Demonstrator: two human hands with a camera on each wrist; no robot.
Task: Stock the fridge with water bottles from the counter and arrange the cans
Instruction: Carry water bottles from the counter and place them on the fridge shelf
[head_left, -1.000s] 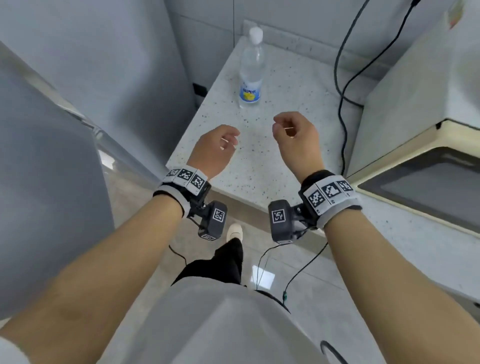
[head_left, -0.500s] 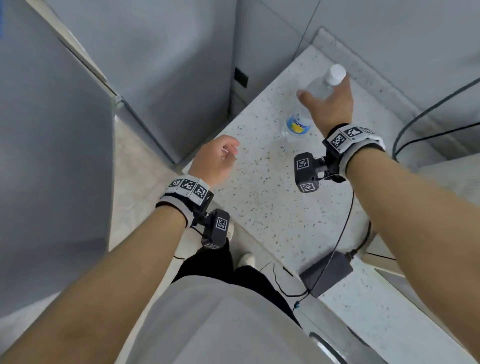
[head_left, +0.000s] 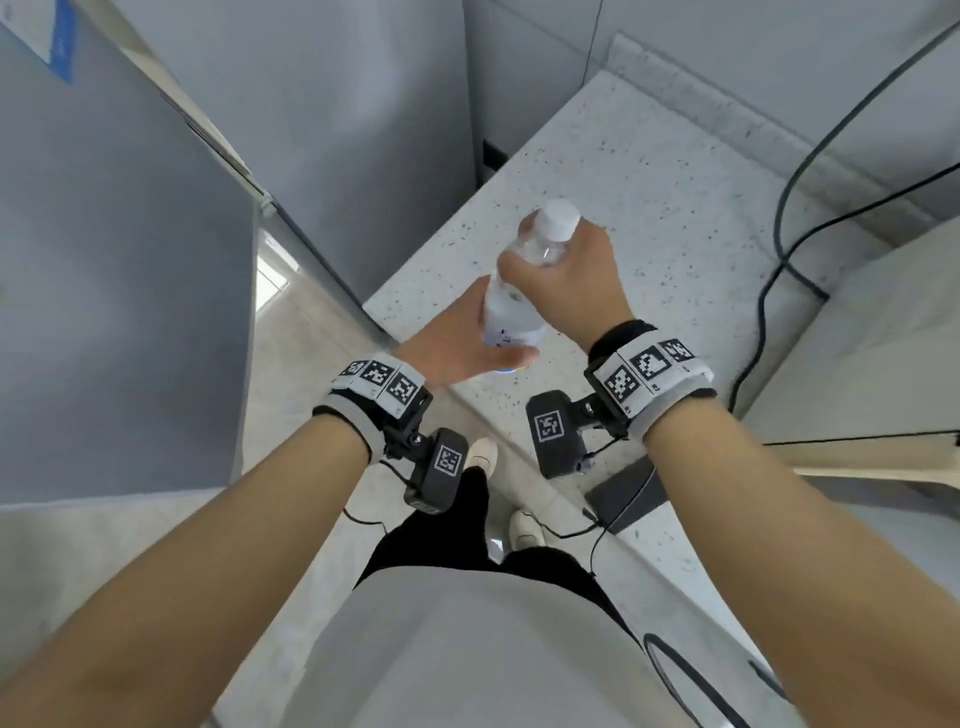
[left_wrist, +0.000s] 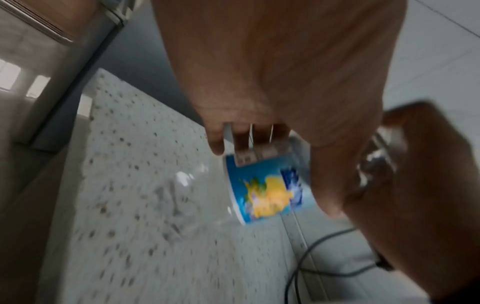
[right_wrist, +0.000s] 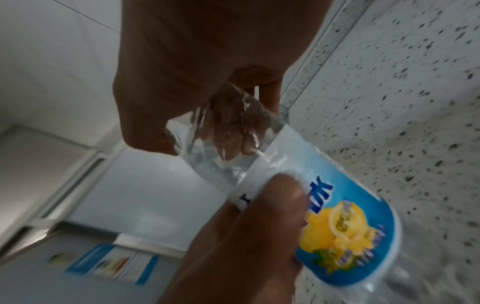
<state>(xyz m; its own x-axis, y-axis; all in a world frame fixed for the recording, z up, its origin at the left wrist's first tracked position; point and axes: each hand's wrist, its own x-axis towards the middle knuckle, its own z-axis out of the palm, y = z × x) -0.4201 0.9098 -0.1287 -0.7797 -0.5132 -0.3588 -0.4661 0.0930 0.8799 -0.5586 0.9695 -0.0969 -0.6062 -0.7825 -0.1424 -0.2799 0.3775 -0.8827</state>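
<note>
Head view: right hand (head_left: 571, 280) has its fingers clamped round the upper body of the water bottle (head_left: 511, 306), held tilted above the near-left corner of the speckled surface (head_left: 649, 208). Left hand (head_left: 457, 343) grips the labelled lower part, fingers wrapped on it.

The water bottle (head_left: 511, 299) you held was clear with a white cap (head_left: 558, 220), and its label (right_wrist: 345, 232) was blue and white with a yellow lemon picture. The tabletop (head_left: 660, 208) was white with dark speckles. Your wristbands (head_left: 649, 371) carried black-and-white square codes, and the cable (head_left: 774, 270) was black.
</note>
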